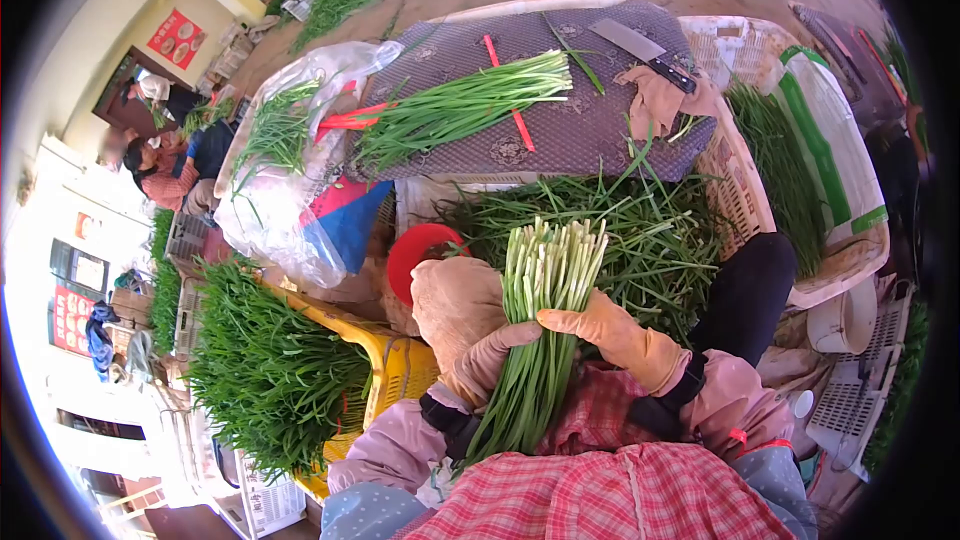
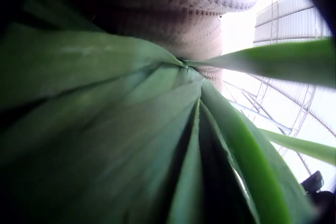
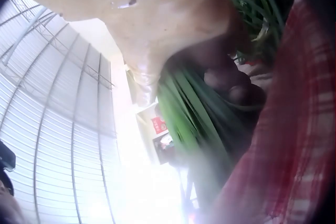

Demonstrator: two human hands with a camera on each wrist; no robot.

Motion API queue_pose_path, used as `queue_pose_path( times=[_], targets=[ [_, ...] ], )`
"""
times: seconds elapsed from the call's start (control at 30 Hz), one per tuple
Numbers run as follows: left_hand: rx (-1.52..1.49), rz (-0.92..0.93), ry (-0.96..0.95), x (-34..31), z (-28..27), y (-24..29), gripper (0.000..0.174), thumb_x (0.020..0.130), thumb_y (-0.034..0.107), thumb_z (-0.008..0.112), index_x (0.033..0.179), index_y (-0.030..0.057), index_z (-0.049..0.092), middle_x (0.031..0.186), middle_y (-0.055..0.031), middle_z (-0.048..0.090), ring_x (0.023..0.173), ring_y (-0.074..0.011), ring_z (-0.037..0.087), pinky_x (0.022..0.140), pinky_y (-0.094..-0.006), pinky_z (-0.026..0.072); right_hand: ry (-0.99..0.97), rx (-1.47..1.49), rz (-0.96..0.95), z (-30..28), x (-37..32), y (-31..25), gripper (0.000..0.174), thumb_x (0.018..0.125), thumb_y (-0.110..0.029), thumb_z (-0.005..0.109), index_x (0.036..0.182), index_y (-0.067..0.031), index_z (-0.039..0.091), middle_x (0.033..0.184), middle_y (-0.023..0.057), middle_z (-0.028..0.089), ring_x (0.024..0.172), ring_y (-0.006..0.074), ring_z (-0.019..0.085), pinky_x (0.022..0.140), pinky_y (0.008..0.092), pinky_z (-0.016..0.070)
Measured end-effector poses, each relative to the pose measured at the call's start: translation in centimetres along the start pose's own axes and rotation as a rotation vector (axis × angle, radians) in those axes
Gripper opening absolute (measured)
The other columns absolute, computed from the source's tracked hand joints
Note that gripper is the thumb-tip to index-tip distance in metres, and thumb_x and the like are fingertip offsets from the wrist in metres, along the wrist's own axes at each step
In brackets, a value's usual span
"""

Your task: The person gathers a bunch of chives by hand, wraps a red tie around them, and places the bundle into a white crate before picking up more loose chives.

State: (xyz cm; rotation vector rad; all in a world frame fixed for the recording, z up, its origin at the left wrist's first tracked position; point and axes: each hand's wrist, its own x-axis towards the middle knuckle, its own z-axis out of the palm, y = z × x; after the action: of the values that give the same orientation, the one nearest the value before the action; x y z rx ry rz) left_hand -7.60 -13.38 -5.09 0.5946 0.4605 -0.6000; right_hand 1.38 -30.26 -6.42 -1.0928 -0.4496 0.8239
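Observation:
A thick bunch of garlic chives stands upright before the person's chest, pale cut ends up and green leaves hanging toward the lap. The gloved left hand grips its left side, thumb laid across the front. From the other side the right hand, in a tan rubber glove, holds the bunch with its thumb over the stems. Broad leaves fill the left wrist view below a knitted cuff. In the right wrist view the glove covers the stems' upper part, and leaves hang below it.
A cloth-covered board ahead bears another bunch over red ties, a cleaver and a rag. Loose leaves lie beneath. A yellow crate of greens stands left, a red bowl near the left hand.

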Motion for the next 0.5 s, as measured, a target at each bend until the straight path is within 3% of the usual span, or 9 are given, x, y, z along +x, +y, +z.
queue_pose_path(
  times=[0.1,0.17,0.23,0.3,0.37,0.4,0.43,0.47,0.5],
  targets=[
    [0.026,-0.015,0.002,0.1,0.3,0.5,0.063,0.077,0.032,0.076,0.126,-0.0003,0.053,0.110,-0.0172,0.066,0.095,-0.0263,0.067,0.085,-0.0357,0.0556,0.029,-0.079,-0.024,0.0,0.3,-0.2,0.043,0.088,-0.028,0.069,0.123,-0.0051,0.059,0.111,0.0039,0.064,0.101,0.0144,0.057,0.090,0.0322,0.0456],
    [0.228,0.147,0.007,0.3,1.4,1.7,0.061,0.077,0.032,0.075,0.125,-0.0004,0.055,0.108,-0.0167,0.067,0.093,-0.0253,0.067,0.084,-0.0354,0.0559,0.044,-0.119,-0.071,-0.2,1.2,-1.0,0.042,0.088,-0.026,0.069,0.123,-0.0053,0.059,0.111,0.0042,0.065,0.101,0.0153,0.058,0.090,0.0327,0.0463],
    [0.198,0.082,0.020,0.1,2.6,4.0,0.059,0.077,0.032,0.075,0.123,-0.0005,0.056,0.106,-0.0161,0.068,0.089,-0.0251,0.068,0.080,-0.0359,0.0571,0.066,-0.189,-0.126,-0.6,2.8,-2.8,0.042,0.086,-0.023,0.071,0.123,-0.0045,0.059,0.110,0.0053,0.065,0.101,0.0163,0.059,0.090,0.0333,0.0471],
    [0.371,0.175,0.180,-0.2,4.5,6.8,0.057,0.077,0.029,0.076,0.122,-0.0001,0.057,0.105,-0.0152,0.068,0.085,-0.0260,0.069,0.077,-0.0370,0.0583,0.028,-0.120,-0.177,-1.0,4.2,-6.2,0.049,0.084,-0.020,0.074,0.126,-0.0017,0.055,0.113,0.0067,0.065,0.102,0.0167,0.060,0.091,0.0329,0.0470],
    [0.145,0.159,-0.045,0.7,7.5,8.8,0.053,0.077,0.015,0.074,0.125,0.0054,0.055,0.101,-0.0096,0.068,0.081,-0.0217,0.068,0.071,-0.0352,0.0582,-0.046,-0.104,-0.285,-0.8,5.7,-10.2,0.053,0.083,-0.020,0.075,0.127,-0.0013,0.053,0.114,0.0070,0.063,0.104,0.0157,0.058,0.094,0.0317,0.0454],
    [0.167,0.223,-0.105,0.7,9.2,9.8,0.054,0.077,0.015,0.073,0.127,0.0065,0.054,0.101,-0.0094,0.068,0.081,-0.0219,0.068,0.072,-0.0355,0.0584,-0.101,-0.215,-0.350,-0.7,6.2,-12.4,0.062,0.086,-0.031,0.072,0.134,-0.0019,0.047,0.125,0.0090,0.058,0.113,0.0209,0.054,0.100,0.0339,0.0401],
    [0.190,0.290,-0.164,0.6,10.8,10.9,0.055,0.077,0.014,0.072,0.129,0.0077,0.053,0.102,-0.0092,0.068,0.080,-0.0220,0.068,0.073,-0.0358,0.0587,-0.133,-0.308,-0.360,-0.7,6.7,-15.0,0.063,0.085,-0.032,0.073,0.134,-0.0019,0.048,0.122,0.0100,0.059,0.112,0.0213,0.055,0.098,0.0338,0.0427],
    [0.198,0.376,-0.176,0.6,12.5,11.5,0.054,0.077,0.015,0.072,0.128,0.0075,0.053,0.103,-0.0093,0.067,0.081,-0.0222,0.069,0.074,-0.0359,0.0589,-0.101,-0.243,-0.399,-0.3,7.1,-16.7,0.053,0.079,-0.027,0.079,0.122,-0.0027,0.059,0.110,0.0074,0.066,0.102,0.0168,0.060,0.091,0.0324,0.0474],
    [0.205,0.465,-0.183,0.6,13.7,12.1,0.053,0.077,0.016,0.072,0.127,0.0073,0.054,0.103,-0.0094,0.067,0.082,-0.0223,0.069,0.074,-0.0361,0.0591,-0.102,-0.285,-0.383,-0.3,7.3,-18.6,0.055,0.078,-0.030,0.080,0.122,-0.0039,0.061,0.110,0.0088,0.067,0.101,0.0187,0.062,0.091,0.0327,0.0486]
  ],
)
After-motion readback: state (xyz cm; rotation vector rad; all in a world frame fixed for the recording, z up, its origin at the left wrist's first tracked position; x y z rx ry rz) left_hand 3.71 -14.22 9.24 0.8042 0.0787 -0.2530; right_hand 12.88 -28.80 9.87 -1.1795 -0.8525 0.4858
